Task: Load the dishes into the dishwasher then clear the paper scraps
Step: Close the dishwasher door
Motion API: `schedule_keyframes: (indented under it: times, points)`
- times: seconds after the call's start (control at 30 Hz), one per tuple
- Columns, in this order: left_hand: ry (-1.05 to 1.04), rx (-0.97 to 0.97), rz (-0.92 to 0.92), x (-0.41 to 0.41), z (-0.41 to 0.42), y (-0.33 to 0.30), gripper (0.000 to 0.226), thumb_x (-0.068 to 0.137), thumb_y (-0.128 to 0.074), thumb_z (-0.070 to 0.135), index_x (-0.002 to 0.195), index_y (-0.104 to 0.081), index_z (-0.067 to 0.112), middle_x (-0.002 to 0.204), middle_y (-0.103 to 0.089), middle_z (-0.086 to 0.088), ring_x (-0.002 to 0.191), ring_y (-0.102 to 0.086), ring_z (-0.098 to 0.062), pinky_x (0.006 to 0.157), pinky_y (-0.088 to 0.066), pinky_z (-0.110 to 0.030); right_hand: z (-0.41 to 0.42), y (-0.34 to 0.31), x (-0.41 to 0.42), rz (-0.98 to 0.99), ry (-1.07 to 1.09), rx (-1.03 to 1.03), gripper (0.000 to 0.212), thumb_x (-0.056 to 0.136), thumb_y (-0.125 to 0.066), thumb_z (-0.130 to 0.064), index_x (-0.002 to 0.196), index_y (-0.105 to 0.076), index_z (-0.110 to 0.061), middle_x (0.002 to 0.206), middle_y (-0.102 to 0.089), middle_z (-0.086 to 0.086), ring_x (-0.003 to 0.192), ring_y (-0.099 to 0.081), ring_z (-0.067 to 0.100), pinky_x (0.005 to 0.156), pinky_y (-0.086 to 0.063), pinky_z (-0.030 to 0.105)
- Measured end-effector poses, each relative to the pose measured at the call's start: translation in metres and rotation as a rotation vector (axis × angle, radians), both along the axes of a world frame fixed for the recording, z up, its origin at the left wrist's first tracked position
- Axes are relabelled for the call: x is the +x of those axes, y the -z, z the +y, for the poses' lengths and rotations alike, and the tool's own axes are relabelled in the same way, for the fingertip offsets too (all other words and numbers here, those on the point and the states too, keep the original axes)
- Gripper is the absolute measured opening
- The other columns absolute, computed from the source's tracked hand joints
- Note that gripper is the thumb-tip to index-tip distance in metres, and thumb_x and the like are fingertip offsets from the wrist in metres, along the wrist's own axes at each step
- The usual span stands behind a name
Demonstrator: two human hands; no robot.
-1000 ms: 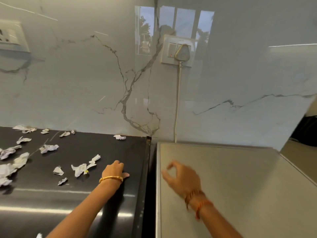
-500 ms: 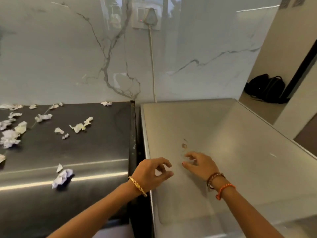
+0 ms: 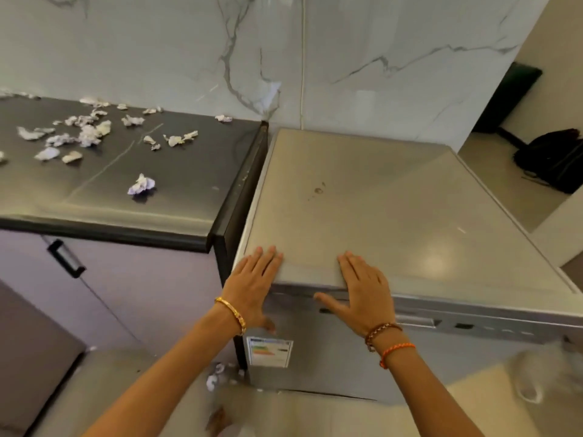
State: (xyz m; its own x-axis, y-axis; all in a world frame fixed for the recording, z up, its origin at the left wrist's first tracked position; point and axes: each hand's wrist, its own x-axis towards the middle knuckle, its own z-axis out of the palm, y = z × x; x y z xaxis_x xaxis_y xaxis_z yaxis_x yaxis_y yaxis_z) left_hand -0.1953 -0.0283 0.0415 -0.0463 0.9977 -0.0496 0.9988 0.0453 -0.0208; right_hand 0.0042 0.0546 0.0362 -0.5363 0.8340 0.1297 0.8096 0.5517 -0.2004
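Both my hands lie flat, fingers straight, grasping nothing, on the dishwasher (image 3: 394,200) front edge: left hand (image 3: 252,283), right hand (image 3: 362,288); paper scraps (image 3: 91,130) litter the counter (image 3: 195,171) left of it

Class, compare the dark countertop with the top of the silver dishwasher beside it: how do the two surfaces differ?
The countertop is dark; the dishwasher top is pale silver. Paper scraps litter the countertop; none lie on the dishwasher top. The left hand and right hand rest only on the dishwasher top. Both are flat and glossy.
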Motion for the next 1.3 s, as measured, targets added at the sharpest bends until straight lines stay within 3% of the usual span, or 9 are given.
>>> schedule_keyframes:
  times: [0.07, 0.13, 0.2, 0.27, 0.5, 0.67, 0.9, 1.03, 1.3]
  points:
    - [-0.050, 0.040, 0.024, 0.009, -0.010, 0.009, 0.149, 0.014, -0.082, 0.065, 0.141, -0.029, 0.007, 0.136, -0.050, -0.016, 0.123, -0.050, -0.035, 0.099, -0.042, -0.044, -0.009, 0.009, 0.008, -0.081, -0.031, 0.093, 0.100, 0.059, -0.049, -0.081, 0.126, -0.049, -0.007, 0.122, -0.061, 0.013, 0.109, -0.061, 0.031, 0.086, -0.049, 0.048]
    - [-0.086, 0.136, 0.007, 0.011, -0.008, 0.021, 0.144, 0.000, -0.084, 0.055, 0.127, -0.040, 0.006, 0.120, -0.063, -0.013, 0.107, -0.062, -0.033, 0.085, -0.051, -0.045, -0.016, 0.016, 0.012, -0.123, -0.030, 0.075, 0.123, 0.026, -0.078, -0.070, 0.126, -0.043, -0.009, 0.121, -0.062, 0.013, 0.108, -0.062, 0.033, 0.086, -0.049, 0.049]
    - [-0.073, 0.212, 0.030, 0.015, -0.004, 0.023, 0.133, 0.008, -0.091, 0.040, 0.125, -0.039, 0.006, 0.119, -0.063, -0.015, 0.105, -0.063, -0.034, 0.085, -0.051, -0.045, -0.019, 0.021, 0.011, -0.123, -0.012, 0.103, 0.136, 0.006, -0.085, -0.058, 0.126, -0.043, -0.009, 0.120, -0.062, 0.013, 0.108, -0.062, 0.034, 0.085, -0.049, 0.049]
    - [-0.056, 0.323, 0.043, 0.015, 0.001, 0.025, 0.117, 0.023, -0.092, 0.028, 0.125, -0.039, 0.006, 0.119, -0.063, -0.016, 0.106, -0.062, -0.035, 0.086, -0.050, -0.045, -0.018, 0.020, 0.010, -0.128, 0.008, 0.135, 0.141, -0.001, -0.088, -0.050, 0.126, -0.042, -0.009, 0.120, -0.062, 0.013, 0.108, -0.062, 0.034, 0.086, -0.048, 0.050]
    - [-0.053, 0.421, 0.050, 0.013, 0.004, 0.036, 0.111, 0.026, -0.092, 0.026, 0.123, -0.041, 0.007, 0.117, -0.063, -0.015, 0.105, -0.062, -0.035, 0.086, -0.050, -0.044, -0.019, 0.026, 0.005, -0.151, 0.059, 0.260, 0.141, 0.000, -0.089, -0.045, 0.127, -0.040, -0.010, 0.121, -0.061, 0.014, 0.113, -0.057, 0.035, 0.088, -0.046, 0.053]
    - [-0.011, 0.452, 0.075, 0.007, 0.000, 0.043, 0.110, 0.028, -0.090, 0.028, 0.124, -0.041, 0.007, 0.119, -0.063, -0.015, 0.106, -0.062, -0.035, 0.088, -0.050, -0.044, -0.019, 0.034, 0.004, -0.103, 0.076, 0.307, 0.132, 0.012, -0.092, -0.043, 0.129, -0.040, -0.010, 0.124, -0.058, 0.014, 0.120, -0.034, 0.029, 0.093, -0.043, 0.054]
    - [0.040, 0.517, 0.068, -0.001, 0.001, 0.051, 0.104, 0.036, -0.088, 0.030, 0.125, -0.040, 0.006, 0.121, -0.061, -0.017, 0.115, -0.045, -0.032, 0.091, -0.047, -0.045, -0.018, 0.038, 0.004, -0.091, 0.095, 0.350, 0.130, 0.015, -0.092, -0.041, 0.129, -0.039, -0.010, 0.125, -0.058, 0.015, 0.122, -0.037, 0.031, 0.095, -0.041, 0.055]
    - [0.033, 0.520, 0.065, 0.001, 0.001, 0.052, 0.105, 0.034, -0.089, 0.029, 0.124, -0.041, 0.006, 0.120, -0.061, -0.017, 0.112, -0.053, -0.035, 0.090, -0.048, -0.045, -0.019, 0.037, 0.003, -0.108, 0.098, 0.366, 0.129, 0.015, -0.092, -0.041, 0.128, -0.040, -0.010, 0.123, -0.059, 0.016, 0.115, -0.056, 0.036, 0.093, -0.042, 0.055]
    - [0.039, 0.523, 0.081, 0.000, 0.001, 0.051, 0.107, 0.031, -0.091, 0.030, 0.123, -0.041, 0.007, 0.117, -0.063, -0.016, 0.106, -0.062, -0.036, 0.088, -0.050, -0.044, -0.018, 0.038, 0.003, -0.123, 0.106, 0.409, 0.127, 0.013, -0.093, -0.027, 0.128, -0.040, -0.011, 0.123, -0.060, 0.013, 0.113, -0.058, 0.034, 0.093, -0.043, 0.051]
